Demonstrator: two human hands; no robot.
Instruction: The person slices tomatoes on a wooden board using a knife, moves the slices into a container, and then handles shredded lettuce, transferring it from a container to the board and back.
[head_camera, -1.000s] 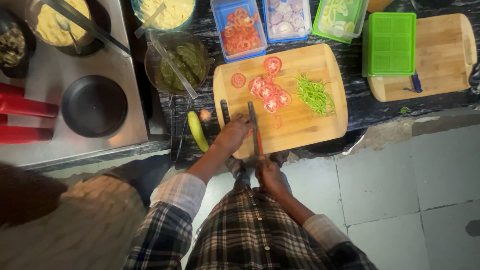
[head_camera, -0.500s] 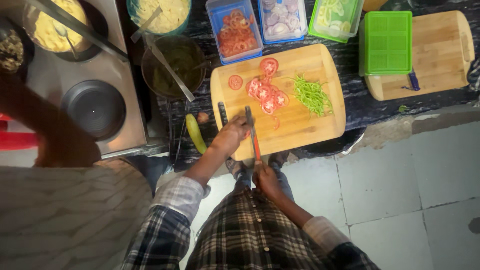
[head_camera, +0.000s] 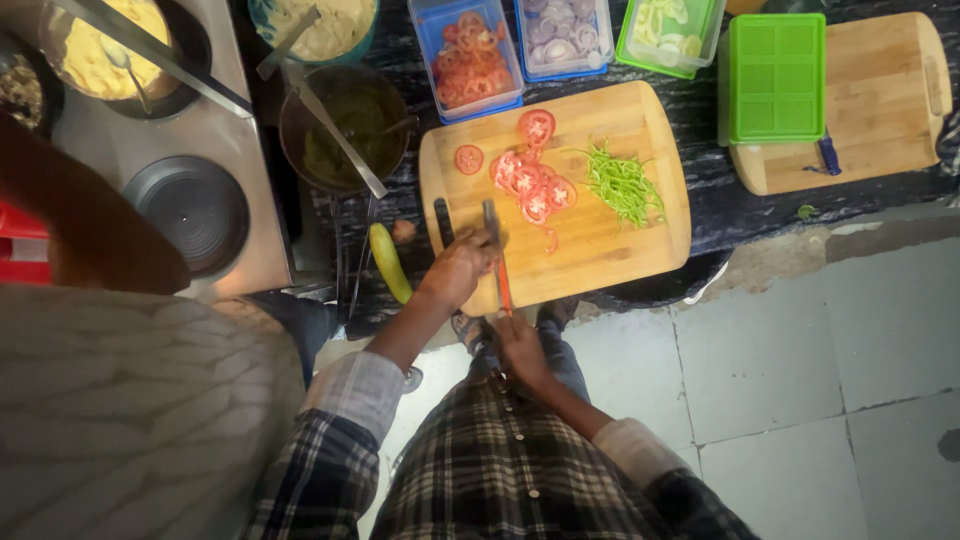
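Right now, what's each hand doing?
Left hand: closed at the blade of the knife, on the cutting board.
Right hand: closed on the knife's red handle.

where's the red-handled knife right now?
Head view: the red-handled knife lies over the near edge of the left wooden cutting board, between the left hand and right hand, blade toward the tomato slices.

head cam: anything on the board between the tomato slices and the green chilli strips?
No. In the head view, bare wood of the cutting board separates the tomato slices from the green chilli strips; the two piles do not touch.
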